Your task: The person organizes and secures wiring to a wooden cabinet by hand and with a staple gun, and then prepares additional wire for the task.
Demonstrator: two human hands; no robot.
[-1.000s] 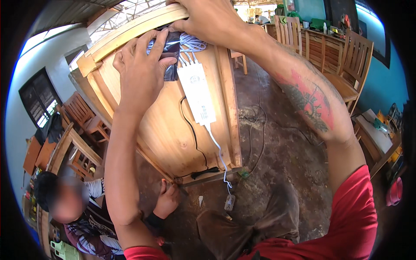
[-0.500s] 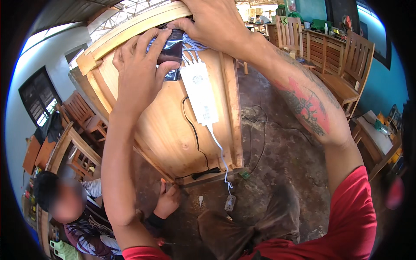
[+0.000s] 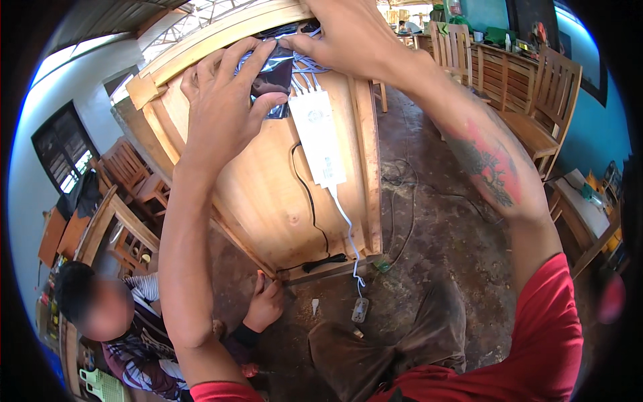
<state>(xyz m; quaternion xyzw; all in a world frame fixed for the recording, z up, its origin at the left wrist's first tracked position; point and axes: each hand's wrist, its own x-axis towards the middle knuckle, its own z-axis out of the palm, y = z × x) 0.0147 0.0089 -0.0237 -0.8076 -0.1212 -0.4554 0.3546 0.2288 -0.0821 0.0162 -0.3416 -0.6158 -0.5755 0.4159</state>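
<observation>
A pale wooden furniture piece [image 3: 281, 191] stands in front of me, its underside or back facing me. Against its upper part lies a strip of dark glossy film [image 3: 273, 82]. My left hand [image 3: 224, 100] is spread over the strip, with fingertips at its top and the thumb by its lower right edge. Beside the strip's top, my right hand [image 3: 348, 40] rests its thumb near a bundle of bluish wires [image 3: 308, 64]; its other fingers are hidden at the wooden upper rail [image 3: 221, 33]. The wires run into a white rectangular power unit [image 3: 318, 137].
A white cord leads down from the power unit to an outlet block [image 3: 360, 310] on the floor. A black cable [image 3: 315, 208] hangs along the wood. At lower left a co-worker's hand [image 3: 266, 305] is near the piece's lower corner. Wooden chairs [image 3: 556, 100] stand around.
The wooden piece, film and power unit appear slightly further right and up in view. My hands shift with them, keeping nearly the same hold. More dark film shows between my hands.
</observation>
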